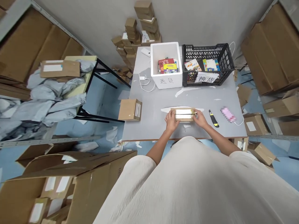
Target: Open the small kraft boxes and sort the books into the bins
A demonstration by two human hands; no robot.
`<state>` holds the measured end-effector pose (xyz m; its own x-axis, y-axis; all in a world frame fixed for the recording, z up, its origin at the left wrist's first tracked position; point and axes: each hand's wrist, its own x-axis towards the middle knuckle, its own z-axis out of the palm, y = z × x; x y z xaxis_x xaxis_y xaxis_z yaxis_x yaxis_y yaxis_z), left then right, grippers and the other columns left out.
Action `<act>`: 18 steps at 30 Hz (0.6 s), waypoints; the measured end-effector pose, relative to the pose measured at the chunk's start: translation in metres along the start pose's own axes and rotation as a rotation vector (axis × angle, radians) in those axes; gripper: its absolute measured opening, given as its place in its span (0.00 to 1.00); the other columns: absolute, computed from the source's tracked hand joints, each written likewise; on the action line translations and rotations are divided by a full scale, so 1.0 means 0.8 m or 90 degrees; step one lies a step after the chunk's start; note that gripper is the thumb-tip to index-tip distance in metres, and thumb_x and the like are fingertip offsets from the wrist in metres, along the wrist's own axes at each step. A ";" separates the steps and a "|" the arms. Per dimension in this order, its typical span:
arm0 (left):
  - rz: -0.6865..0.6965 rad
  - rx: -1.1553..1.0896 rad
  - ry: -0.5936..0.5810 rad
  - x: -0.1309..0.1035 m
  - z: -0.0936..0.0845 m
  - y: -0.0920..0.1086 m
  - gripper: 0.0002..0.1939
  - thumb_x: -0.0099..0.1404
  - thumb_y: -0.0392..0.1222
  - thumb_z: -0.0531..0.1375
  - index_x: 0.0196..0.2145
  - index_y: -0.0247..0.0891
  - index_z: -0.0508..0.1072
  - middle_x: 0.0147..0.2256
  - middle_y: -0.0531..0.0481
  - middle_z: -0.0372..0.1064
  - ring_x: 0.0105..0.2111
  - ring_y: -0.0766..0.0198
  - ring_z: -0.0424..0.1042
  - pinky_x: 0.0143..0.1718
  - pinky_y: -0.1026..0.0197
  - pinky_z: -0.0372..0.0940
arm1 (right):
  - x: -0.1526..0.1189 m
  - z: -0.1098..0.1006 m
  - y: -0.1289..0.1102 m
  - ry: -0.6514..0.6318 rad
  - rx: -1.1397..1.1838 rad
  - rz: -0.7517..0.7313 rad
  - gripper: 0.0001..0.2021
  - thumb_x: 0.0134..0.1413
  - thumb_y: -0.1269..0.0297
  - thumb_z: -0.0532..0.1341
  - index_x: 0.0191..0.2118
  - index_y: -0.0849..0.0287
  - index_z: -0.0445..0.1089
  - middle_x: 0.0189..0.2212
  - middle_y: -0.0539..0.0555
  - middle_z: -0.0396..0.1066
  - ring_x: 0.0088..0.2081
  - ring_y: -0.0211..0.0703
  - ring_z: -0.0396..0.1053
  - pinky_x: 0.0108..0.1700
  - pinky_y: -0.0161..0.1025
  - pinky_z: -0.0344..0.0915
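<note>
A small cardboard box (184, 119) with a white label on top lies near the front of the grey table, and a dark slit runs lengthwise across its upper face. My left hand (172, 120) grips its left end, fingers at the far side and thumb at the near edge. At the right end, my right hand (200, 118) holds the box with bent fingers. A black and yellow box cutter (213, 118) rests just right of that hand. What is inside the box cannot be made out.
A white foam box (166, 82) and a black crate (207, 78), both holding books, stand at the table's back. Another carton (130, 109) sits at the left edge. A pink phone (228, 114) with a cable lies right. Grey parcels (53, 93) cover a side table.
</note>
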<state>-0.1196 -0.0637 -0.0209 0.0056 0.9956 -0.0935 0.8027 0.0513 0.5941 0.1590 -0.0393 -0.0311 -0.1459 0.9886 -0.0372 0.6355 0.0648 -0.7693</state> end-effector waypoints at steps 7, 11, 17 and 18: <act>0.035 -0.104 0.016 0.005 -0.003 -0.016 0.60 0.71 0.59 0.68 0.83 0.47 0.34 0.81 0.28 0.38 0.79 0.36 0.52 0.70 0.35 0.62 | 0.015 -0.015 -0.027 0.055 0.051 0.108 0.28 0.67 0.53 0.59 0.69 0.53 0.63 0.62 0.64 0.74 0.57 0.56 0.76 0.59 0.55 0.76; 0.015 -0.150 0.005 0.003 0.003 -0.020 0.63 0.71 0.55 0.69 0.83 0.47 0.27 0.79 0.29 0.44 0.78 0.40 0.54 0.69 0.38 0.65 | 0.028 -0.024 -0.034 0.054 0.036 0.086 0.22 0.67 0.52 0.57 0.60 0.53 0.73 0.59 0.63 0.76 0.63 0.59 0.72 0.60 0.56 0.75; 0.044 -0.121 -0.027 0.002 0.008 -0.023 0.54 0.72 0.51 0.68 0.82 0.45 0.41 0.77 0.32 0.54 0.77 0.39 0.56 0.72 0.37 0.61 | 0.055 -0.037 -0.021 -0.042 -0.102 0.033 0.31 0.72 0.48 0.55 0.75 0.50 0.67 0.71 0.63 0.64 0.66 0.59 0.69 0.67 0.58 0.70; 0.050 -0.114 -0.031 0.003 0.009 -0.024 0.52 0.73 0.52 0.68 0.82 0.45 0.44 0.77 0.32 0.55 0.77 0.40 0.56 0.72 0.37 0.60 | 0.062 -0.039 -0.018 -0.056 -0.129 0.038 0.31 0.74 0.48 0.54 0.75 0.51 0.67 0.70 0.64 0.64 0.67 0.59 0.67 0.69 0.58 0.68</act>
<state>-0.1306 -0.0631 -0.0378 0.0962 0.9923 -0.0776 0.6793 -0.0085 0.7338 0.1658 0.0128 -0.0019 -0.1637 0.9763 -0.1417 0.7834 0.0413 -0.6201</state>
